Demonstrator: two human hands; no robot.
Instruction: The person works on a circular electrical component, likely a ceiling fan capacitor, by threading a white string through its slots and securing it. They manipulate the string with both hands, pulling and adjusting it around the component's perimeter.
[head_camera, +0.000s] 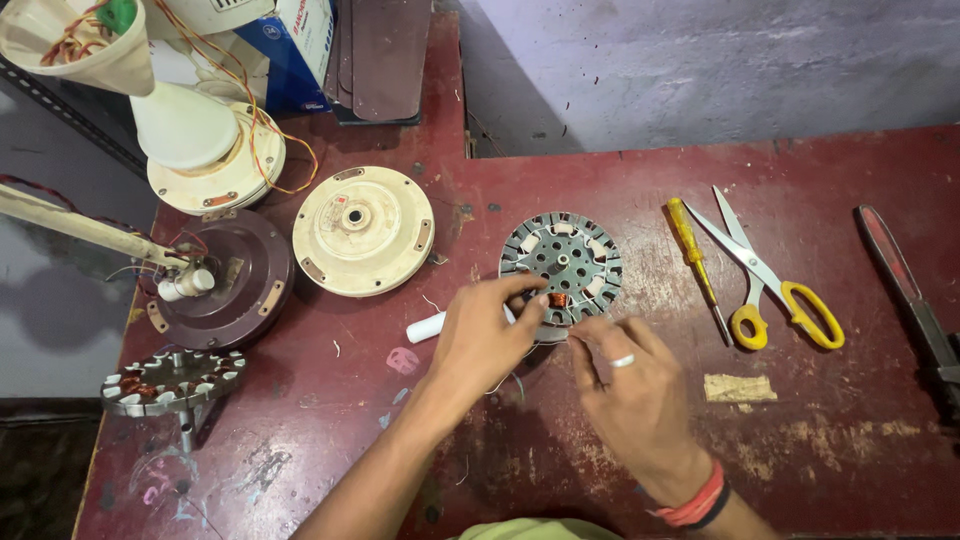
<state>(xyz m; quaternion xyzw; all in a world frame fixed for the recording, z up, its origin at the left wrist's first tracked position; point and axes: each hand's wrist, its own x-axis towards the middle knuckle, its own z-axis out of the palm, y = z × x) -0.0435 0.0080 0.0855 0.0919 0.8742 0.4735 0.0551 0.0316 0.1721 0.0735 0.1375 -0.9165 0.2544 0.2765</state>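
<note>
The left hand is pinching the copper coil at the near rim of the fan stator; the right hand is pinching a thin wire just beside it.

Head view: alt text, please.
Both hands, left hand and right hand, work copper wire into a round grey metal slotted stator on a worn red table; a yellow-handled screwdriver and yellow-handled scissors lie alongside.
</note>
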